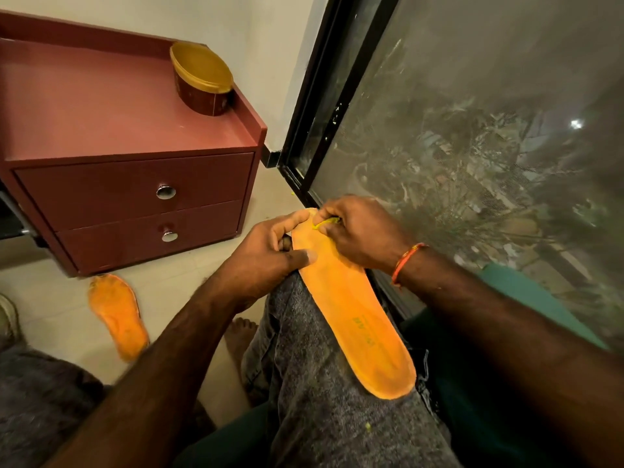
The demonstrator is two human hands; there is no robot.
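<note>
The meshed window screen [472,146] fills the view from twelve to four o'clock. The red two-drawer cabinet [118,113] stands on the floor at ten o'clock. Between them a denim-clad knee [304,349] rises from six o'clock and carries the work. An orange insole [354,319] lies along it, heel toward five o'clock and toe toward twelve, near the window's lower frame. A second insole [116,315] lies on the floor at eight o'clock, well apart. A round tub [202,82] with a gold lid sits on the cabinet's top at eleven o'clock.

The left hand [266,255] grips the insole's toe end from the nine o'clock side, thumb laid on the upper face and fingers curled at the edge. The right hand [361,231] comes in from three o'clock and pinches a thin yellow-green strip [326,222] that lifts off the toe end.

The step looks like peeling that strip away from the insole. To do it well, the pull should run low along the face rather than straight up, so the thin strip does not snap. The left thumb would best sit just beside the point where the strip parts from the foam, pinning it flat and shifting along as the peel advances. A slow, even pull suits it, and a fresh pinch close to the root helps if the strip stretches.
</note>
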